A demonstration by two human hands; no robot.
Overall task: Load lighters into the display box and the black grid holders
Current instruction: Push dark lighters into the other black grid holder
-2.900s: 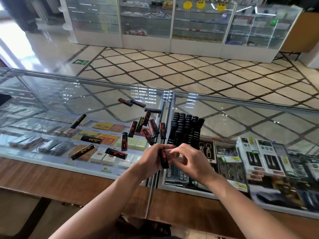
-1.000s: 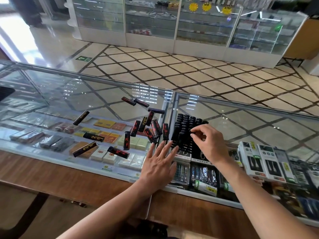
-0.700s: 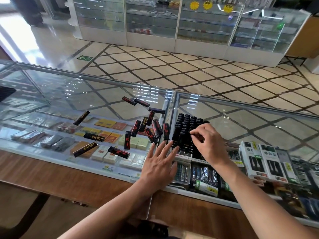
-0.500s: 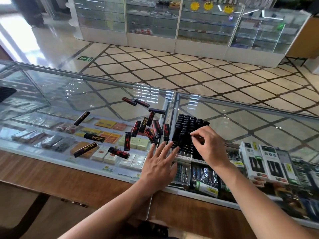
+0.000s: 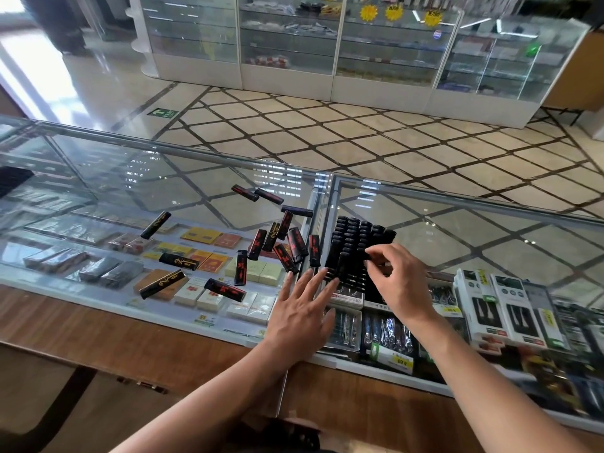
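Head view: my right hand (image 5: 402, 279) is pinching a slim black plastic lighter (image 5: 372, 255), likely light and slick, by its top at the black grid holder (image 5: 351, 237); my left hand (image 5: 302, 310) is lying flat and spread beside it.

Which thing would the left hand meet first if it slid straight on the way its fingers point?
Probably the block of loaded lighters, just ahead of the left hand; a loose lighter beside it lies almost as close.
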